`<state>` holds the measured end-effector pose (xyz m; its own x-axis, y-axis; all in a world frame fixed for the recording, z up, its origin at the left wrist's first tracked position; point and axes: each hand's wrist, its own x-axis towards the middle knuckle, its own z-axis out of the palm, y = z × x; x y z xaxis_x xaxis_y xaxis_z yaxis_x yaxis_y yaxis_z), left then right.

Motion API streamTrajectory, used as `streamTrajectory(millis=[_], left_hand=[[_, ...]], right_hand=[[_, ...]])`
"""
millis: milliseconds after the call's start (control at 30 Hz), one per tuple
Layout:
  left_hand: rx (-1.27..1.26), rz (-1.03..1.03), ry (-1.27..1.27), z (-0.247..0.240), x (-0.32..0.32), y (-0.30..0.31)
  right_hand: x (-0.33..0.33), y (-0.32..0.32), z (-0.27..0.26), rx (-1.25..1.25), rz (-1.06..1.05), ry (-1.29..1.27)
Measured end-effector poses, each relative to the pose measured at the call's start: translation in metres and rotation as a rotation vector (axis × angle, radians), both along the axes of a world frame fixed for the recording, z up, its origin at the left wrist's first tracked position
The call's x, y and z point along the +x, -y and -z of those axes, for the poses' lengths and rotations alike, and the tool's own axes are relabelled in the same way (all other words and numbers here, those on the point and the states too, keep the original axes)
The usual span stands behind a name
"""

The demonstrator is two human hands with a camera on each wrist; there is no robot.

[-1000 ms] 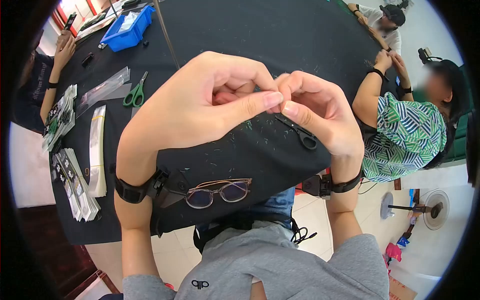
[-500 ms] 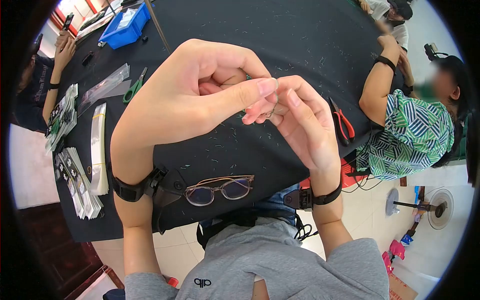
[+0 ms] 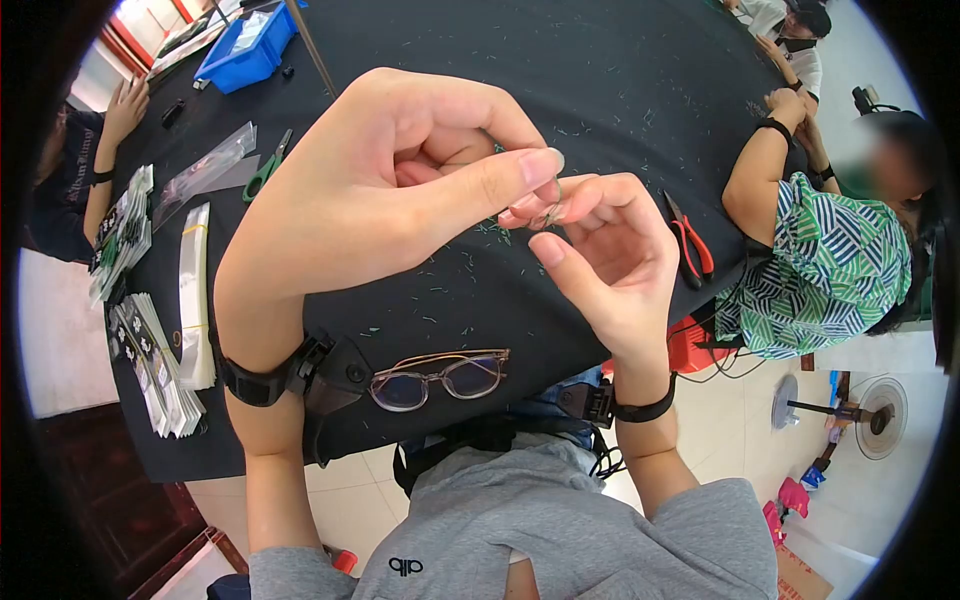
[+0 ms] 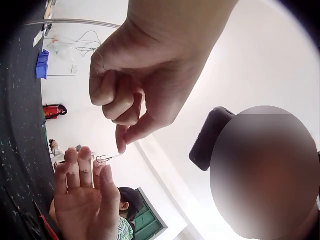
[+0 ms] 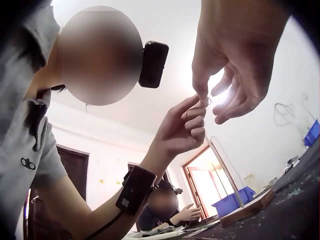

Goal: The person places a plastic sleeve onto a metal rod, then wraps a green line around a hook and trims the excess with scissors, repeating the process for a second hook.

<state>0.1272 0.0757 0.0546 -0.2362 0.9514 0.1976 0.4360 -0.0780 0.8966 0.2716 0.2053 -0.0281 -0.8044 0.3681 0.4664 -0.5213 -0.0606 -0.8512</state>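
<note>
My left hand (image 3: 400, 190) is raised over the table, pinching a small metal fish hook (image 4: 103, 159) by its shank between thumb and forefinger. The hook's curved points face my right hand (image 3: 620, 260). That hand is held close by with fingers loosely bent and its thumb apart from them. Its fingertips are right at the hook's bend. A thin dark line (image 4: 89, 45) loops out behind the left hand in the left wrist view. In the head view the hook (image 3: 550, 212) shows only faintly against the fingers.
Red-handled pliers (image 3: 690, 240) lie right of my hands, eyeglasses (image 3: 438, 385) near the front edge. Green scissors (image 3: 268, 172), plastic sleeves (image 3: 195, 300) and packets (image 3: 150, 365) lie left. A blue bin (image 3: 245, 60) stands at the back. Green clippings dot the black cloth; other people sit around.
My right thumb and fingers have parted from the left fingertips, baring the hook. The right hand has moved lower and turned its palm up. Red-handled pliers have come into sight.
</note>
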Motion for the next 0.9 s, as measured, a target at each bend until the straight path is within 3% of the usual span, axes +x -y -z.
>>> streamTrajectory(millis=[900], left_hand=[[0.007,0.006,-0.011,0.0027,0.0004,-0.0017]], right_hand=[[-0.0019,-0.0011,0.0035,0.0,0.01,-0.083]])
